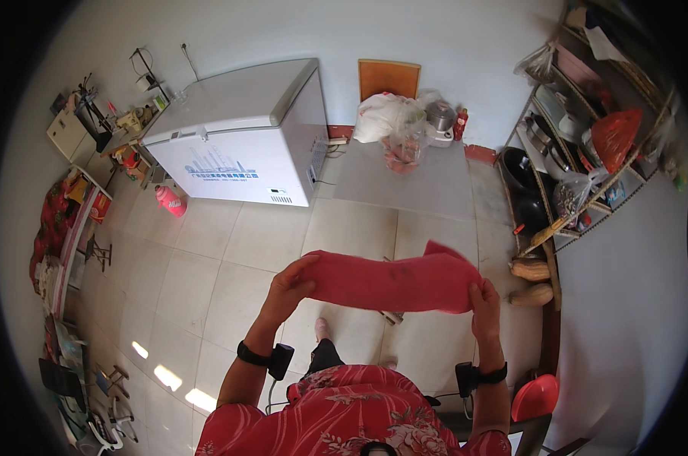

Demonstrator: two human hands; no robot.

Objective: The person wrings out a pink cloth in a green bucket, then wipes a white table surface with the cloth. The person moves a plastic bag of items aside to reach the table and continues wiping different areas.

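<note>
Between my two hands a red cloth (378,282) is stretched out in the air, folded into a long band. A dark smudge marks its middle. My left hand (293,280) grips its left end, thumb in front. On the other side my right hand (485,299) pinches the right end, where a loose corner sticks up behind. Part of a wooden object (393,318) on the floor shows below the cloth, mostly hidden by it. Each wrist wears a black strap with a small box and a cable.
A white chest freezer (224,154) stands ahead left, a pink thermos flask (170,201) before it. A low board (401,188) carries bags and a small kitchen machine (440,122). A metal shelf rack (583,148) lines the right wall, with squashes (531,294) on the floor nearby.
</note>
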